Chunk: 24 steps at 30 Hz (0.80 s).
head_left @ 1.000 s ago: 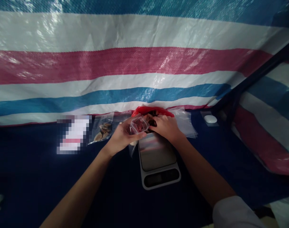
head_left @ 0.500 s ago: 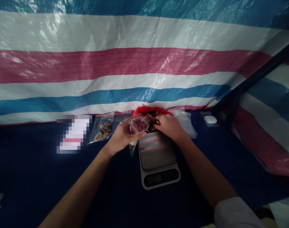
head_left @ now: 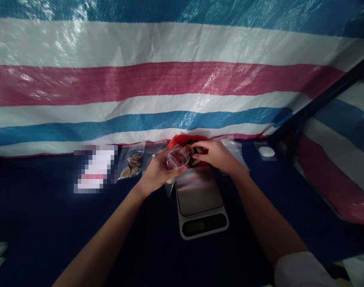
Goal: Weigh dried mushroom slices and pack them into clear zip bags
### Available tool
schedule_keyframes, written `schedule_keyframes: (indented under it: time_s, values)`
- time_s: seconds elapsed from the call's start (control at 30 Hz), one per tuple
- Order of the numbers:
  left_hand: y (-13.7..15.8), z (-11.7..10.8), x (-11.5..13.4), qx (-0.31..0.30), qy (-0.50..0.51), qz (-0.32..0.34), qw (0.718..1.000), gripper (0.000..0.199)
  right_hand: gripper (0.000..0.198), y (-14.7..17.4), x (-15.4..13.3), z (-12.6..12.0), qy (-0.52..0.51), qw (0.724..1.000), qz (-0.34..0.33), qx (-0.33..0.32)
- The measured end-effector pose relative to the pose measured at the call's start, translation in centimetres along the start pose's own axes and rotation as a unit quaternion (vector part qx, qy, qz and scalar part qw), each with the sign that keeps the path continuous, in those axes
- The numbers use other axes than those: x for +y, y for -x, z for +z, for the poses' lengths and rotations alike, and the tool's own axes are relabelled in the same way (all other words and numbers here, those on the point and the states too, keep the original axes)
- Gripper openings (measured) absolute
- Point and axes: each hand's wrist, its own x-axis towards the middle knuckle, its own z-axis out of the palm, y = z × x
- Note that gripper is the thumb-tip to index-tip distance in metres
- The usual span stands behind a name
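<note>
Room betw. L forearm (head_left: 110,229) & scale (head_left: 199,195); 2 hands (head_left: 158,169) (head_left: 219,157), striped sheet (head_left: 176,79) hem red bag (head_left: 177,140).

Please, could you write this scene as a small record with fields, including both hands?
Left hand: holding open clear plastic packaging
Right hand: at brown pieces in a red bag; grip unclear
Scale: nearer the person than the red bag; display unreadable
Left of hands: clear bag with brown slices
Right of hands: white oval object
Background: striped sheet
</note>
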Motion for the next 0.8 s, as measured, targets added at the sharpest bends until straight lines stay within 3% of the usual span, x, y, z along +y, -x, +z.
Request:
schedule_keyframes:
  time_s: [0.2,0.47,0.63,0.8]
  values:
    - [0.0,0.7,-1.0,-0.003,-0.069,0.066,0.995,0.071,0.029,0.8,-1.8,-1.0,-0.089,0.994,-0.065,-0.01]
    - [0.2,1.3,-0.3,-0.027,-0.109,0.113,0.987,0.053,0.03,1.3,-4.5,-0.7,0.03,0.992,-0.123,-0.027]
    - [0.1,1.3,-0.4,-0.027,-0.077,0.091,0.993,0.057,0.026,1.3,-4.3,0.0,0.061,0.982,-0.169,-0.052]
    - [0.1,1.5,-0.7,-0.025,-0.046,0.073,0.996,0.062,0.029,1.1,-3.8,0.7,0.05,0.986,-0.152,-0.055]
